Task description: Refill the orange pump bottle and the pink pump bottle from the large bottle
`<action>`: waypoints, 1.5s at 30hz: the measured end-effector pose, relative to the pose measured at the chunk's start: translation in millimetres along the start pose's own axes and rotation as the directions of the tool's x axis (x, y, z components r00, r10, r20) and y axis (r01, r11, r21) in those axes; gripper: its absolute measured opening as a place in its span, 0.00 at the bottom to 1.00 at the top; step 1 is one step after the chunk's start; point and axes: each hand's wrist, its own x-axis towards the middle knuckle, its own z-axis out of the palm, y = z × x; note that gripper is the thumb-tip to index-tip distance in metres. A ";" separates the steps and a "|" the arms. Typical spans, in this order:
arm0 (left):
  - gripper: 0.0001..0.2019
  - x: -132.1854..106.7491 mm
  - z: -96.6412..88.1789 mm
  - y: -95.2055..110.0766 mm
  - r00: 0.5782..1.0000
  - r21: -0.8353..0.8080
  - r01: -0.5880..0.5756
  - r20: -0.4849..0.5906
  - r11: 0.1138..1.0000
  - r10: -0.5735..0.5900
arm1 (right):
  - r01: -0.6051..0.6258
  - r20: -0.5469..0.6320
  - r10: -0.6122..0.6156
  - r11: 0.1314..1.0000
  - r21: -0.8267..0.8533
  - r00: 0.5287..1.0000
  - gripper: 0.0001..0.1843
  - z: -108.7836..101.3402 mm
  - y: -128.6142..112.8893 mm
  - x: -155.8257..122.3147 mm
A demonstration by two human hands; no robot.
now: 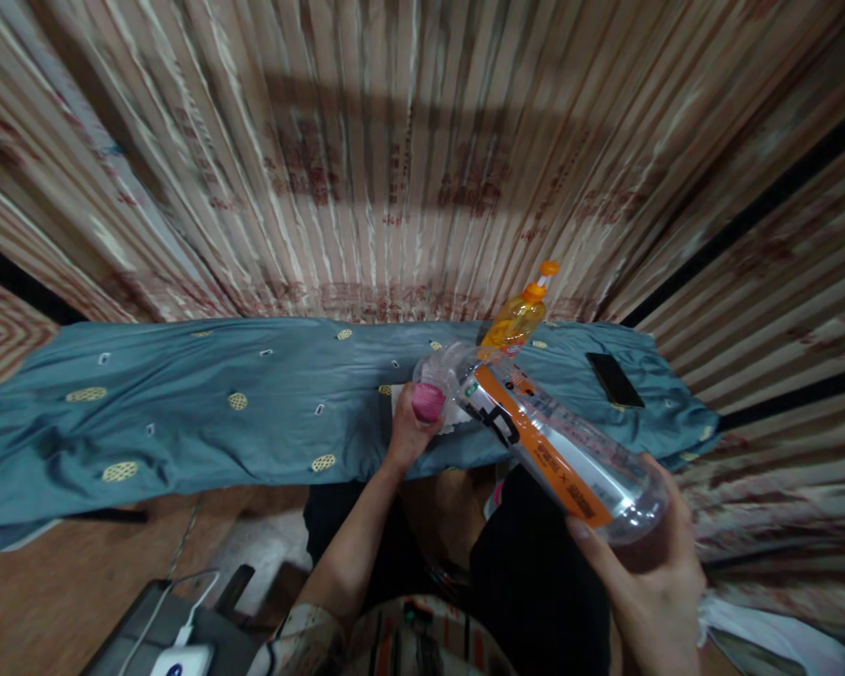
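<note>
My right hand (652, 573) grips the base of a large clear plastic bottle (560, 446) with an orange and silver label. The bottle lies tilted, its neck pointing up and left toward a small clear cup (440, 380). My left hand (412, 432) is closed round that cup, which shows pink at the bottom and rests at the near edge of the teal cloth (183, 413). Behind the bottle stands an orange bottle (517, 319) with an orange spout cap, leaning to the right.
The teal patterned cloth covers a long low surface across the middle. A black phone (614, 378) lies on it at the right. Striped curtains (408, 160) hang behind. A white charger and cable (183, 648) sit on a dark case at lower left.
</note>
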 end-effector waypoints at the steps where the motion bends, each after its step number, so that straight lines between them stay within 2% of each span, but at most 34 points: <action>1: 0.42 -0.2 -0.1 0.1 1.000 -0.001 0.001 0.001 1.000 -0.001 | 0.009 -0.001 -0.009 1.000 -0.009 1.000 0.57 -1.0 2.3 0.9; 5: 0.42 -0.6 -0.1 0.5 1.000 0.001 0.005 0.000 1.000 -0.005 | 0.032 0.007 -0.032 0.999 0.004 0.999 0.57 -3.7 8.5 2.4; 20: 0.42 -1.1 1.8 -5.7 1.000 0.003 -0.011 -0.001 1.000 0.011 | -0.037 -0.023 0.037 0.999 0.012 0.999 0.59 3.0 -7.5 -0.9; 35: 0.43 -1.4 2.7 -7.2 1.000 0.011 -0.019 -0.005 1.000 0.019 | 0.001 -0.007 -0.001 1.000 -0.019 1.000 0.58 -0.3 -1.1 -1.8; 45: 0.41 -1.0 0.9 -4.3 1.000 0.001 -0.009 0.003 1.000 0.009 | -0.039 -0.014 0.039 0.999 0.003 0.999 0.58 2.9 -4.6 -3.8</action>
